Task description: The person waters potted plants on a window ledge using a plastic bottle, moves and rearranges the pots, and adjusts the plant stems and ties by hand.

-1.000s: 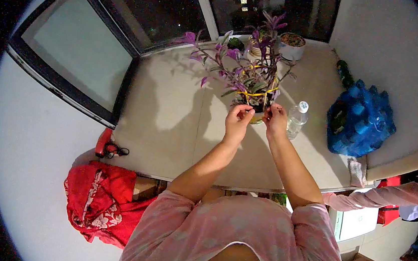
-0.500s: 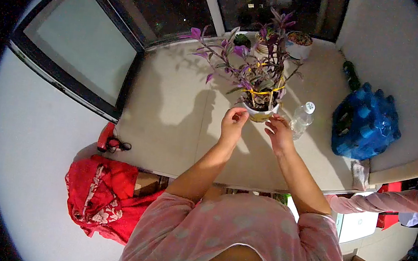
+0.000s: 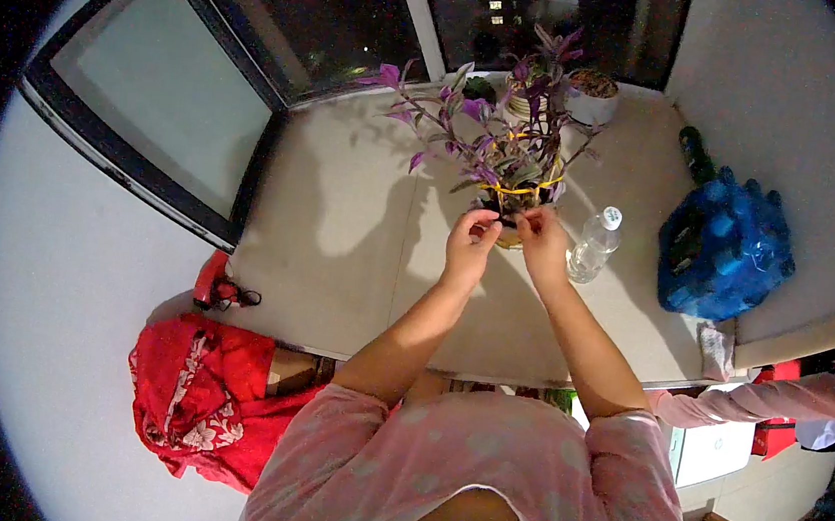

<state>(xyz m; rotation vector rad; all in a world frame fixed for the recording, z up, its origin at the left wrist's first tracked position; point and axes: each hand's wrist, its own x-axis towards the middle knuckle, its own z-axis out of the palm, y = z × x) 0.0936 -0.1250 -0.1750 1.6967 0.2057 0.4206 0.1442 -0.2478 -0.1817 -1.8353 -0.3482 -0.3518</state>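
A potted plant with purple and green leaves stands in front of me, its stems ringed by a yellow tie. At the left of the pot's rim is my left hand, thumb and fingertips drawn together. My right hand reaches over the front of the pot with its fingers bent in a pinch at the base of the stems. What either hand holds, if anything, is too small to make out. Both hands cover most of the white pot. Right of my right hand stands a clear plastic bottle with a white cap.
Behind the plant, more pots, including a white pot, stand by the window. A blue plastic-wrapped bundle lies on the right, with a dark green bottle behind it. Red cloth hangs at the lower left beside a red hairdryer-like object.
My right hand has moved left and up, from the pot's right side to over its front rim. My left hand stays at the left of the rim, its fingers slightly shifted.
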